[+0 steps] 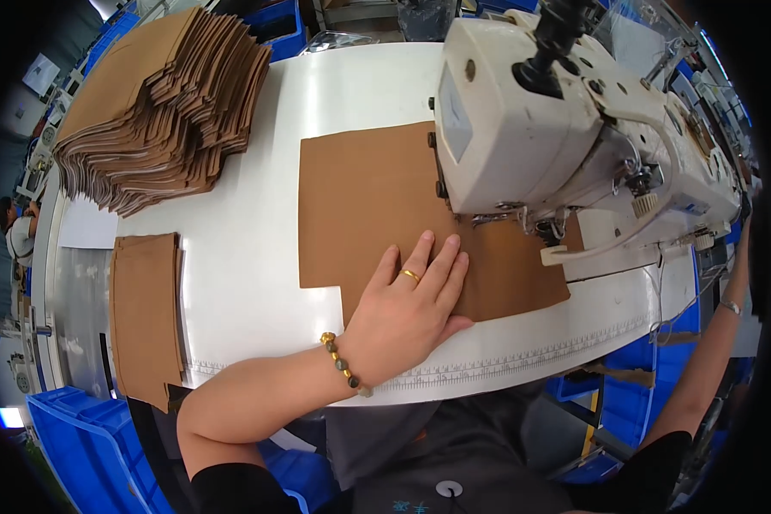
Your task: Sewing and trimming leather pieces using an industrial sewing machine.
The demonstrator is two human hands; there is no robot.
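A flat brown leather-like panel point(360, 188) with a notched lower left corner lies on the white table, its right part under the head of the sewing machine point(522, 128). My left hand point(411, 300) rests flat on the near part of this panel, fingers stretched toward the needle area. A ring and a bead bracelet are on that hand and wrist. My right arm reaches up along the far right side to the machine's end, where my right hand point(746, 206) is small, dark and partly cut off by the picture's rim; its fingers do not show.
A tall, uneven stack of brown panels point(158, 111) stands at the far left. Nearer, a smaller folded brown pile point(146, 317) lies at the table's left edge. A printed ruler scale runs along the white table's front edge point(505, 364). Blue crates point(86, 445) stand below.
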